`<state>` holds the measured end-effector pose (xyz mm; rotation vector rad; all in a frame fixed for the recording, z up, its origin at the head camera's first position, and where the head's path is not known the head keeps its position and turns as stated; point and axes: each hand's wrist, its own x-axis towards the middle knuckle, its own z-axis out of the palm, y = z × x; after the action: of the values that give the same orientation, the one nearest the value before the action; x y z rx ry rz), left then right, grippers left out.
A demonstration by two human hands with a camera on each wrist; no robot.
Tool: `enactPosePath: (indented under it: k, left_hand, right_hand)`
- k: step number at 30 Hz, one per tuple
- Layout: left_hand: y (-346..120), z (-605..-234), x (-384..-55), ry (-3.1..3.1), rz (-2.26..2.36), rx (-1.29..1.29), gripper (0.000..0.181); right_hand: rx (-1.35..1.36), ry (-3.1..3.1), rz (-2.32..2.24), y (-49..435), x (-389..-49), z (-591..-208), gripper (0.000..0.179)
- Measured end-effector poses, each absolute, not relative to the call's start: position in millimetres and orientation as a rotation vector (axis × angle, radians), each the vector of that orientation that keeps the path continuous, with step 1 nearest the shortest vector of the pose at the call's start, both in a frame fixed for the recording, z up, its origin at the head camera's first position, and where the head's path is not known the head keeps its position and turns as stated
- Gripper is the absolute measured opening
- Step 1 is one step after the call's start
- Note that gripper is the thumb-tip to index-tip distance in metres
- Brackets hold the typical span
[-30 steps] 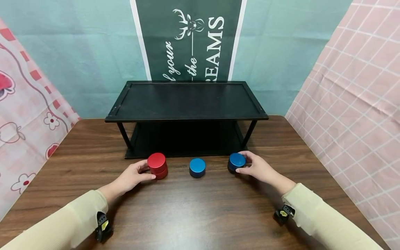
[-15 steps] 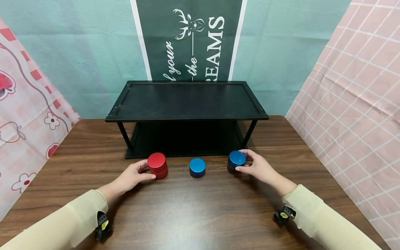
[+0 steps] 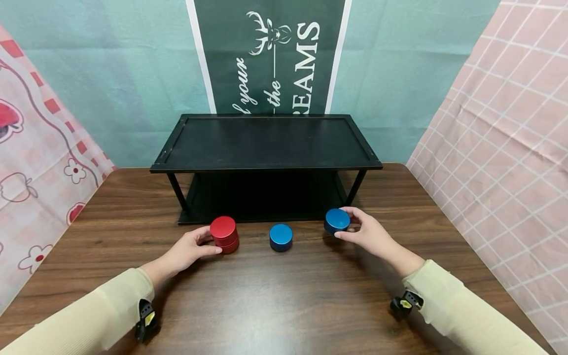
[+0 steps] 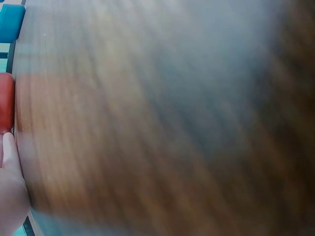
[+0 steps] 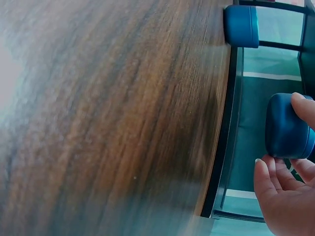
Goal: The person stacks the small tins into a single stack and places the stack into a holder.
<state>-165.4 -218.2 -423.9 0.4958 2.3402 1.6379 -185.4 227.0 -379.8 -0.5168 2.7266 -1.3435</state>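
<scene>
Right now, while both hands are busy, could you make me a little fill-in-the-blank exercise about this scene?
1. The cylinder in the left hand is ____ in colour.
2. The right hand holds one of ____ blue cylinders in view.
3. From the person's side, the untouched blue cylinder stands to the ____ of the one in the left hand.
4. The shelf behind them is ____ in colour.

Missing words: red; two; right; black.

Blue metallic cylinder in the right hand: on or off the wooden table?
Off: the right hand holds the round blue metallic cylinder up, and the right wrist view shows green backdrop between it and the brown wooden table.
</scene>
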Motion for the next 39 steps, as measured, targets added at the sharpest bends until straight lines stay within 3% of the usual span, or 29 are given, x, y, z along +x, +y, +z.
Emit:
enactPosePath:
  k: [39]
  left_hand:
    - [-216, -424, -165, 2.345, 1.641, 0.494, 0.054]
  right_hand:
    - [-0.499, 2.742, -1.416, 211, -178, -360, 0.059]
